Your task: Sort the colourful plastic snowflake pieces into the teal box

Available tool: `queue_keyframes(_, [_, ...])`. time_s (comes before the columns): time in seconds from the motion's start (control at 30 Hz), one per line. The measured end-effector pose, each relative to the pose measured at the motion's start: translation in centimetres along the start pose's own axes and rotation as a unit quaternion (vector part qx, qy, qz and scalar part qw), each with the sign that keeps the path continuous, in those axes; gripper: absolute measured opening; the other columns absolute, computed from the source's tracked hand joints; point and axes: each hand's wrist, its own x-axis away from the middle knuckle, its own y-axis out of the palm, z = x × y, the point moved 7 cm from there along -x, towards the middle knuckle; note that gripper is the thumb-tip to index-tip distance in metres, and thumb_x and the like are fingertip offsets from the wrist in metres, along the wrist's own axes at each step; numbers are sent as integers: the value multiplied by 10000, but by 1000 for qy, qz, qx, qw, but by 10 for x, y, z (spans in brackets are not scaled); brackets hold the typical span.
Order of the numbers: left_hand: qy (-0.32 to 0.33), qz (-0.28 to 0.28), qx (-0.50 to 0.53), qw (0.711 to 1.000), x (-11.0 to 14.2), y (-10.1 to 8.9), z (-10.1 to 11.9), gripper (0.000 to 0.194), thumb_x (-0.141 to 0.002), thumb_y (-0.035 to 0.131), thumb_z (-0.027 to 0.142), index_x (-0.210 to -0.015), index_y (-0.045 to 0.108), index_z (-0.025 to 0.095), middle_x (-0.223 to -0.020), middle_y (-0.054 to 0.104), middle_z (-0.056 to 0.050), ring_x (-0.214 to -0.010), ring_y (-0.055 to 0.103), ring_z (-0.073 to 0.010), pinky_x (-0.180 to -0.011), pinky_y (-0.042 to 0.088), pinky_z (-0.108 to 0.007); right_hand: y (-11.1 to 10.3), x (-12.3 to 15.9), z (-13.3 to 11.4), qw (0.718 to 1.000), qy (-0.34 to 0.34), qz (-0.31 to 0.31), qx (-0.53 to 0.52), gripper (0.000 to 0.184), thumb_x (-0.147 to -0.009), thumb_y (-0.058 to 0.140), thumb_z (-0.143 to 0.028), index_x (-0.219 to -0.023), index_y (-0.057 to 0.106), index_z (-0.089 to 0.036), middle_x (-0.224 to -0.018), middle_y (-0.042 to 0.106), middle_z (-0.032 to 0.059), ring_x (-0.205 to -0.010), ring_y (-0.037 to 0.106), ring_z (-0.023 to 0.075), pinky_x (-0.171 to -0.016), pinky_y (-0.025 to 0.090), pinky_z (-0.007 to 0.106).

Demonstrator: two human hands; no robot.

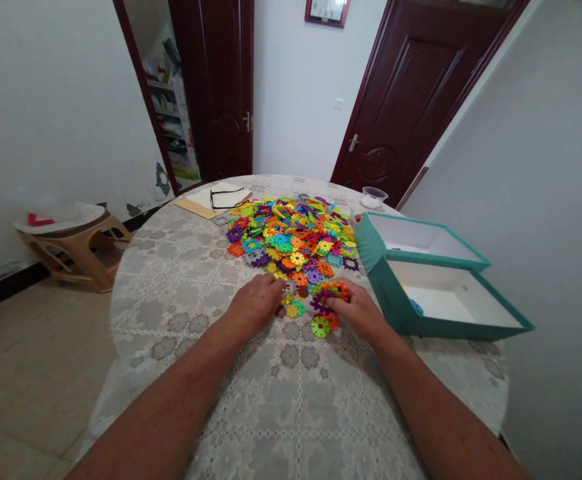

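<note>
Two hands (pixel 257 300) (pixel 361 310), one clock (pixel 327 9) (pieces (pixel 283 244) uncountable)

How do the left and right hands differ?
Hold: the right hand grips a cluster of purple, orange and lime pieces; the left hand is at grey and yellow pieces, its grip unclear.
Pose: the right hand's thumb shows against the cluster; the left hand shows mainly its back, fingers curled down.
Shared: both are bare, at the near edge of the pile.

The toothed pieces (pixel 281 244) at centre mix yellow, orange, purple, red, lime green and turquoise. The tabletop cloth (pixel 298 407) is pale, patterned with grey flowers and dotted lines. At right the box (pixel 389 293) is teal outside, white inside. The upper-right door (pixel 411 87) is dark reddish brown. A blurred item (pixel 41 220), far left, seems red.
</note>
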Motion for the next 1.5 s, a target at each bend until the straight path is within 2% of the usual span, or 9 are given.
queue_keyframes(0.1, [8, 35, 60, 998, 1, -8, 2, 181, -975, 519, 278, -1009, 683, 209, -1014, 670, -121, -986, 616, -291, -897, 463, -391, 6, 2, -4, 998, -34, -9, 53, 180, -854, 659, -282, -1012, 704, -209, -928, 709, 19, -842, 639, 207, -806, 516, 338])
queue_keyframes(0.3, [-1, 44, 252, 967, 7, -13, 13, 339, -1052, 376, 453, -914, 605, 246, -765, 623, -35, -745, 585, -226, -753, 450, -333, 22, 11, -24, 977, -181, 19, 115, 297, -843, 634, -171, -1129, 687, -232, -1299, 695, 95, -1255, 622, 258, -1122, 452, 435])
queue_keyframes(0.53, [54, -38, 295, 953, 11, -1, 25, 281, -1003, 487, 420, -1114, 686, 255, -1065, 732, -78, -954, 646, -248, -921, 483, -345, 40, 17, -22, 971, -180, 3, 156, 536, -884, 616, -156, -1410, 574, -246, -1335, 691, 102, -1222, 654, 249, -1089, 498, 433])
queue_keyframes(0.7, [77, -63, 268, 958, 14, -8, 34, 364, -884, 576, 260, -1223, 711, 250, -1233, 739, -81, -1135, 644, -291, -1044, 471, -393, 51, 20, -25, 960, -212, -31, 180, 550, -888, 596, -121, -1425, 578, -238, -1298, 676, 111, -1197, 631, 255, -1055, 517, 433])
queue_keyframes(0.97, [10, -32, 284, 958, 10, -4, 28, 466, -825, 723, 266, -1290, 706, 283, -1075, 775, -55, -968, 698, -263, -878, 509, -337, 49, 21, -33, 964, -205, -44, 165, 628, -911, 666, -175, -1508, 507, -289, -1401, 640, 102, -1274, 602, 258, -1097, 487, 448])
queue_keyframes(1.13, [5, -32, 295, 955, 8, 0, 25, 416, -842, 697, 243, -1254, 739, 286, -1017, 776, -46, -865, 694, -228, -809, 493, -316, 22, 14, -29, 965, -192, 28, 176, 396, -957, 600, -204, -1351, 625, -231, -1256, 684, 113, -1143, 649, 257, -1011, 522, 417])
queue_keyframes(1.27, [-2, -29, 290, 956, 9, 0, 25, 480, -825, 706, 226, -1301, 728, 284, -856, 749, -36, -801, 676, -230, -766, 480, -317, -10, 3, -5, 938, -109, 117, 308, 327, -943, 558, -158, -1256, 648, -178, -1291, 633, 167, -1202, 609, 293, -1001, 503, 408])
queue_keyframes(1.4, [1, -28, 286, 958, 9, -1, 26, 471, -821, 714, 222, -1288, 732, 280, -815, 721, -28, -769, 660, -223, -742, 465, -310, -25, -5, 27, 905, 3, 88, 416, 160, -927, 594, -162, -1060, 681, -178, -1194, 621, 155, -1057, 635, 266, -878, 495, 339])
queue_keyframes(1.5, [10, -23, 280, 960, 10, -2, 28, 430, -837, 720, 243, -1265, 732, 274, -851, 724, -28, -759, 652, -210, -745, 461, -304, -27, -8, 34, 897, 24, 70, 436, 86, -940, 569, -162, -925, 648, -193, -1079, 618, 127, -977, 626, 238, -841, 470, 318])
